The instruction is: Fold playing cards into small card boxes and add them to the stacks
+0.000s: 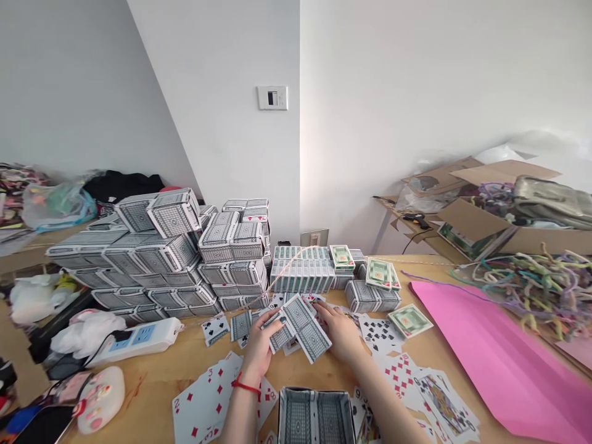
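Observation:
My left hand (259, 349), with a red thread round its wrist, and my right hand (341, 333) meet over a loose bunch of face-down playing cards (303, 327) on the wooden table (157, 382). Both hands have fingers curled on these patterned cards, which fan out between them. Face-up cards (203, 401) lie scattered under my forearms and to the right. An open box lined with card backs (314, 414) sits just in front of me, between my arms.
A tall heap of wrapped card bricks (171, 253) fills the back left, with boxed decks (303, 268) behind my hands. A white power strip (139, 338) lies left. A pink sheet (499, 357), coloured pipe cleaners (531, 283) and cardboard boxes (481, 216) occupy the right.

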### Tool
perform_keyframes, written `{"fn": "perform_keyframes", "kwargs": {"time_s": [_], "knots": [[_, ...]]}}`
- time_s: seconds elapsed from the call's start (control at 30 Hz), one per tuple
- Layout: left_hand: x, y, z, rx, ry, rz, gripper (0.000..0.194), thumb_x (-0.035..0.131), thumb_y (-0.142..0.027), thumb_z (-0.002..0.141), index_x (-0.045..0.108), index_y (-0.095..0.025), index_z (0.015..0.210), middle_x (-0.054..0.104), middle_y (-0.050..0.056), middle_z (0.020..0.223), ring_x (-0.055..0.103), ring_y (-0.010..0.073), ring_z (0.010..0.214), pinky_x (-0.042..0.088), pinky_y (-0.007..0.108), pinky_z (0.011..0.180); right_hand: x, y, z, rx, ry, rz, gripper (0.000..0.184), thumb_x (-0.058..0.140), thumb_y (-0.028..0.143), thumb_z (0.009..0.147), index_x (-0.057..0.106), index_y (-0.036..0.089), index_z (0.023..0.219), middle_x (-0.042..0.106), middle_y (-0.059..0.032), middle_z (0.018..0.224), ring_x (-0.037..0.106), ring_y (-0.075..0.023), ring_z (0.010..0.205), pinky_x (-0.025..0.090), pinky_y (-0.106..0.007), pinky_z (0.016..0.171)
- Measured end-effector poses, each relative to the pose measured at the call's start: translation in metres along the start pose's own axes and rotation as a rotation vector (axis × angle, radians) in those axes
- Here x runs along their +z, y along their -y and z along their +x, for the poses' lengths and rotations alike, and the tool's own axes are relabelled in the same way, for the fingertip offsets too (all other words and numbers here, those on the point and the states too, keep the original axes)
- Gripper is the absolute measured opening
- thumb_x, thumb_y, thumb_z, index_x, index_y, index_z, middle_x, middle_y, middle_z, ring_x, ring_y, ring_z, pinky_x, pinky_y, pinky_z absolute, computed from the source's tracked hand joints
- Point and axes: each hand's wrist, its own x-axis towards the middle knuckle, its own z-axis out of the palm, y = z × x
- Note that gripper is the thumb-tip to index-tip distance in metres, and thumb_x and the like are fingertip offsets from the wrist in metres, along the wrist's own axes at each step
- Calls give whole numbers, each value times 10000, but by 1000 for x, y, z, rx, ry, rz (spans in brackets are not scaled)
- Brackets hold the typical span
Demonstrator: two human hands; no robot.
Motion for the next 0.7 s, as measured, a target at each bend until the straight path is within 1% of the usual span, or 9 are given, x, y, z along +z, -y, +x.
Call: {"fn": "perform_keyframes", "kwargs": {"time_s": [0.13,0.23,0.33,0.4,0.43,0.5,0.57,0.63,0.7], "knots": [[1,-1,-1,15,-53,-40,398,678,-163,581,602,-171,971,704,70,796,660,219,730,502,271,603,-3,4,-2,-7,23,3,386,468,227,775,525,224,1156,548,-42,1233,561,-220,1015,416,-289,818],[3,-2,-2,18,-60,-42,424,676,-160,581,593,-170,996,704,74,808,661,223,745,507,271,603,-1,4,-4,-38,10,16,333,440,223,804,547,228,1119,601,-50,1164,595,-205,959,425,-262,763],[3,-3,-2,21,-66,-58,458,681,-159,575,587,-167,1023,704,79,821,660,229,757,510,280,608,5,0,-5,-20,-82,18,276,362,229,860,602,217,995,688,-60,941,638,-191,780,424,-248,656],[2,-3,-1,17,-76,-73,481,686,-163,571,583,-166,1040,703,83,833,660,234,764,510,287,610,10,-4,-5,41,-169,6,311,311,248,885,617,193,909,689,-64,770,629,-191,668,412,-255,597],[2,-3,-1,17,-82,-79,489,689,-166,568,582,-164,1045,702,85,842,659,236,768,509,289,611,12,-5,-5,64,-207,10,320,299,249,889,612,184,900,678,-66,738,621,-191,653,412,-260,595],[1,-2,1,20,-97,-83,497,696,-174,560,584,-157,1044,700,87,854,658,237,773,507,289,613,12,-6,-4,58,-276,42,282,323,247,879,592,184,935,666,-75,816,606,-197,737,422,-276,656],[0,-1,2,26,-108,-83,496,701,-178,554,589,-155,1036,700,85,859,658,234,776,503,280,610,11,-4,-3,25,-317,66,253,402,250,839,550,192,1035,622,-88,1012,557,-216,893,415,-306,755],[-1,0,2,35,-109,-84,485,697,-173,560,592,-160,1033,699,83,865,657,228,779,498,268,603,11,0,-2,29,-301,46,377,486,267,777,484,186,1146,553,-101,1143,495,-249,971,392,-345,804],[-1,0,2,46,-96,-79,472,688,-175,580,590,-167,1042,697,87,880,655,225,787,496,264,606,12,5,-1,81,-263,6,511,520,281,736,417,156,1221,532,-123,1164,471,-275,954,373,-375,800]]}}
